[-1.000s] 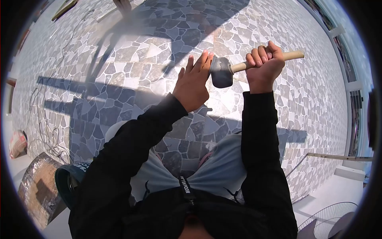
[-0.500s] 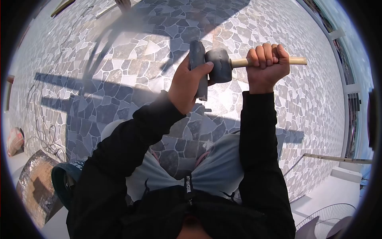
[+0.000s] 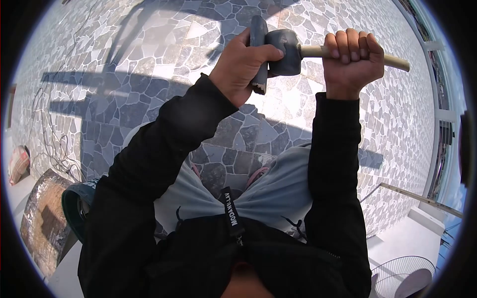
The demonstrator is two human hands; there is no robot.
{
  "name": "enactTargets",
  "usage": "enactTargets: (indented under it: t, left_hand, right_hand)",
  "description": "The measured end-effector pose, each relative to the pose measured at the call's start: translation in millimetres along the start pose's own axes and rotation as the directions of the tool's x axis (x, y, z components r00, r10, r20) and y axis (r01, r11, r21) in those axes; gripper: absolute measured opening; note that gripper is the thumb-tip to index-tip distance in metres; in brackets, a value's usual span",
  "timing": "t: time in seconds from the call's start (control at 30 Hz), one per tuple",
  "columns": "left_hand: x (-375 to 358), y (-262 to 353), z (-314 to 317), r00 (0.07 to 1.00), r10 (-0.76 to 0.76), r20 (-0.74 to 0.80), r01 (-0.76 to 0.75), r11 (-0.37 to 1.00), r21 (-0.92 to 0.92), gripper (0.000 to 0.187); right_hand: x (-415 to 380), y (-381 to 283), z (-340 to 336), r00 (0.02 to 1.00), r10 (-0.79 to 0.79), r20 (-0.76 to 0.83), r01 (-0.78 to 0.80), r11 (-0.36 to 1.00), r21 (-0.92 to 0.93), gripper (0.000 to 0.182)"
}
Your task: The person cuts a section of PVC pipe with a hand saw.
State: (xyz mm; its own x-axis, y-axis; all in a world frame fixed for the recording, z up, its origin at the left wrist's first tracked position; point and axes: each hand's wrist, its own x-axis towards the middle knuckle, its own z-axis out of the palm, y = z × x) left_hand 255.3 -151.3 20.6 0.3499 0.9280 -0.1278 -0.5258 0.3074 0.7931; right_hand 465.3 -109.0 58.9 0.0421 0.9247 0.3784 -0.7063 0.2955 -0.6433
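**Mallet [image 3: 286, 52] and grey bar [image 3: 259, 35] held side by side**

A dark green bucket [image 3: 68, 218] stands nearer you than the mallet, well off to its left; your sleeve [image 3: 119, 193] hides its contents. Stone-patterned floor [image 3: 124, 104] spreads beneath the mallet, with cables [image 3: 52, 144] far to its left. Your left grip [image 3: 241, 64] is closed around the bar, just left of the mallet's head, thumb across that head. Your right grip [image 3: 354, 64] wraps the wooden handle, both forearms reaching forward.

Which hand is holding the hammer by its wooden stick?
The right hand, wrapped around the mallet's wooden handle. The left hand instead holds a grey bar with a jagged end, beside the mallet's dark head.
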Motion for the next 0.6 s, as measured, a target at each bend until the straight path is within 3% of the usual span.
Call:
enactTargets:
  t: [0.27,0.33,0.53,0.57,0.6]
  left_hand:
    - [1.3,0.1,1.8,1.0,0.008,0.002,-0.008,1.0,-0.022,0.042]
    - [-0.1,4.5,3.7,1.0,0.017,0.0,-0.017,1.0,-0.005,0.042]
    - [2.2,11.6,5.7,0.989,0.149,0.024,-0.15,0.988,0.029,0.038]
    - [0.6,13.0,1.9,0.987,0.16,0.018,-0.161,0.979,0.125,0.042]
    - [-1.3,13.6,0.1,0.987,0.161,0.011,-0.159,0.963,0.217,0.047]
  right_hand:
    - [-4.9,-2.0,13.8,0.999,-0.05,0.016,0.052,0.992,-0.111,0.039]
    - [-3.5,-4.8,9.9,0.988,-0.043,0.145,0.06,0.992,-0.111,0.038]
    - [-7.4,18.9,18.2,0.997,0.05,0.051,-0.048,0.999,-0.026,0.033]
    - [-8.1,24.1,11.3,0.988,0.052,0.148,-0.05,0.999,-0.018,0.031]
    - [-5.8,22.3,9.1,0.987,0.101,0.123,-0.097,0.995,-0.035,0.031]
